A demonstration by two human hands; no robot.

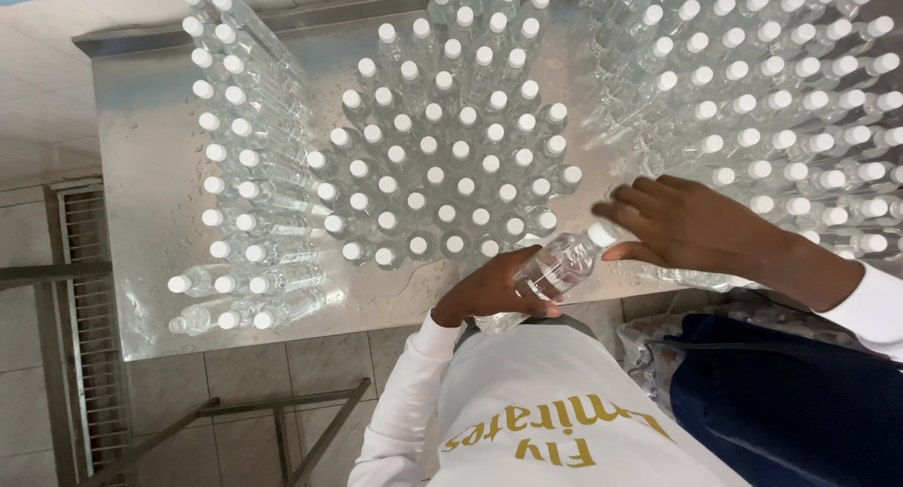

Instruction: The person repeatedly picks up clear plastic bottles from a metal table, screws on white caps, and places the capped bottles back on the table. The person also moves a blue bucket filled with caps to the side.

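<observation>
From the head camera, the left hand wraps a clear plastic bottle, tilted over the near edge of the steel table. The right hand touches its white cap, fingers bent around it. The step looks like seating or twisting the cap; a firm left grip and a level, square cap would serve it best. Capped bottles crowd the table. The bottle's base hides behind the left hand; whether the cap is tight cannot be told.

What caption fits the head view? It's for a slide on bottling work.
Left hand grips a clear bottle; right hand touches its white cap, above a wet steel table.
</observation>
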